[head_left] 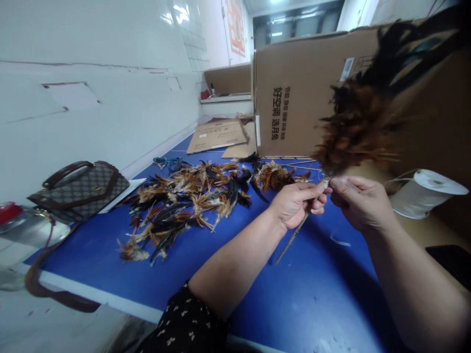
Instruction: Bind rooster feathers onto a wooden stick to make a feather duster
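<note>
A feather duster [355, 122] with brown and black feathers tilts up to the right above the blue table. My left hand [300, 201] is closed around its thin stick [294, 240], just below the feathers. Close against it, my right hand [358, 198] pinches at the base of the feathers; what lies between its fingertips is too small to make out. From near my hands a pale string runs toward a white spool [423, 193] at the right. Loose brown and black feathers [206, 181] lie heaped on the table left of my hands.
A large cardboard box [301, 98] stands behind my hands. Flat cardboard pieces [217, 135] lie at the back. On the left are a patterned handbag [84, 191] and a red-capped container [11, 213]. A dark flat object [451, 262] sits at the right edge.
</note>
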Available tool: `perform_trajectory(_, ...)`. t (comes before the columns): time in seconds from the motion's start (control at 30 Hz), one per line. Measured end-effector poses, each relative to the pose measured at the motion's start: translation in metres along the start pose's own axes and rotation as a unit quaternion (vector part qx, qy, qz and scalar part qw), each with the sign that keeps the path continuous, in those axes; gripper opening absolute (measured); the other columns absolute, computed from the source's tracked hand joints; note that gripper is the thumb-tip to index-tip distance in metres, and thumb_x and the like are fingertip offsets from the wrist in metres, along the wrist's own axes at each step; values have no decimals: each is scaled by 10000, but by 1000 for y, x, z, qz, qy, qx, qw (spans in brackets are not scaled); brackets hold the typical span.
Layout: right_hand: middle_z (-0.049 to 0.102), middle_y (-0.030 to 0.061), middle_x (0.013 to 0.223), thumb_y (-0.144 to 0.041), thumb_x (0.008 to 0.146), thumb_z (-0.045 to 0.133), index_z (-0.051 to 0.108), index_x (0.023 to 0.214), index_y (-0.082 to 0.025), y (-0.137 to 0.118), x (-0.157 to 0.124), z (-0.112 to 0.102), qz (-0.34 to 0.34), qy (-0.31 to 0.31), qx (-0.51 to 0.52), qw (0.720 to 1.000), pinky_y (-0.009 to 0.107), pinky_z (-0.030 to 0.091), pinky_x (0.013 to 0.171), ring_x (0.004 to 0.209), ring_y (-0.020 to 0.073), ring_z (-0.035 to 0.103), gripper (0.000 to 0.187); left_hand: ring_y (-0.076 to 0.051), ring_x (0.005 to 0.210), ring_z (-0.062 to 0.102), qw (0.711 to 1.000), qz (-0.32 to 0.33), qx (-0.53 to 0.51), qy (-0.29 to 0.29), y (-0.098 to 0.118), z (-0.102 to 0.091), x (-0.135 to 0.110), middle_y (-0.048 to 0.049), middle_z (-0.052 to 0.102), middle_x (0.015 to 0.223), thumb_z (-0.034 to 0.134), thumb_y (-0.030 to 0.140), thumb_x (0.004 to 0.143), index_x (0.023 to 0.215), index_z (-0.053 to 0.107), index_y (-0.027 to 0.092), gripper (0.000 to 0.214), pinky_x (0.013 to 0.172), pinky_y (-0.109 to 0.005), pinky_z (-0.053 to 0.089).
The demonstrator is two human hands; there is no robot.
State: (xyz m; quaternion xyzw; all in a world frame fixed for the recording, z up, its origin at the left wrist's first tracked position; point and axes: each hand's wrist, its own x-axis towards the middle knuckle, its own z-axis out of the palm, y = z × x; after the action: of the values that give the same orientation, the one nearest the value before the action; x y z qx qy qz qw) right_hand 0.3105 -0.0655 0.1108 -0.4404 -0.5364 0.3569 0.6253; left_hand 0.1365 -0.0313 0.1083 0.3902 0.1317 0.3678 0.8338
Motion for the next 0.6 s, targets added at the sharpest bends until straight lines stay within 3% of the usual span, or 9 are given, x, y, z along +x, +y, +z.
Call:
perform_trajectory(0.13, 428, -31, 534, -550, 741, 1004, 592, 562, -188, 2, 0, 3, -12, 17, 2, 1000, 263, 288, 467, 502, 92, 377, 577, -62, 570, 483, 998, 24, 15, 47, -3, 3, 1, 20, 588, 672, 1070, 350, 576, 768, 650, 130, 512, 577, -248, 306)
perform_trajectory(0.27, 464, -24, 554, -571, 772, 977, 682, 648, -188, 8, -1, 3, -11, 39, -18, 999, 264, 284, 482, 519, 97, 374, 499, -49, 565, 457, 991, 59, 35, 117, -9, 8, 2, 23, 597, 696, 1072, 390, 558, 793, 623, 142, 565, 547, -239, 222)
perform_trajectory(0.5, 556, -7, 618, -544, 739, 992, 833, 883, -181, 4, 0, 0, -19, 46, -16, 999, 262, 288, 496, 544, 102, 393, 422, -56, 589, 469, 992, 52, -10, 116, -1, 9, 2, -5, 598, 739, 1004, 428, 684, 831, 655, 126, 484, 529, -219, 242)
perform_trajectory(0.6, 593, 6, 650, -527, 770, 974, 824, 856, -190, 5, 0, 1, -29, 41, -16, 999, 266, 296, 502, 551, 103, 396, 379, -54, 551, 445, 993, 31, -15, 112, 3, 12, 0, -7, 579, 699, 917, 394, 786, 845, 690, 104, 373, 509, -215, 228)
